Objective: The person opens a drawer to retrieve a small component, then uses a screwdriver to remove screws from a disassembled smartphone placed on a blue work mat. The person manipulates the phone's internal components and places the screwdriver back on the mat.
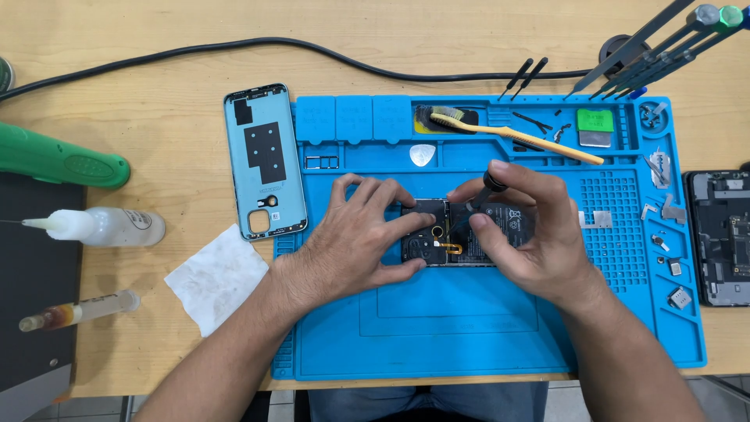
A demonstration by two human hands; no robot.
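The left hand (361, 238) presses its fingers on the opened phone (461, 232), steadying it on the blue mat (469, 328); the right hand (527, 227) pinches a black screwdriver (478, 199) above it.

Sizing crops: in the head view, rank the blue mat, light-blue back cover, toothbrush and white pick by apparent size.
1. Blue mat
2. Light-blue back cover
3. Toothbrush, longer than the cover but far thinner, so this order is unsure
4. White pick

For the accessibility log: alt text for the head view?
Two bare hands work on an opened phone on a blue mat: left hand steadies it, right hand holds a dark tool to it. A light-blue back cover, toothbrush and tissue lie nearby.
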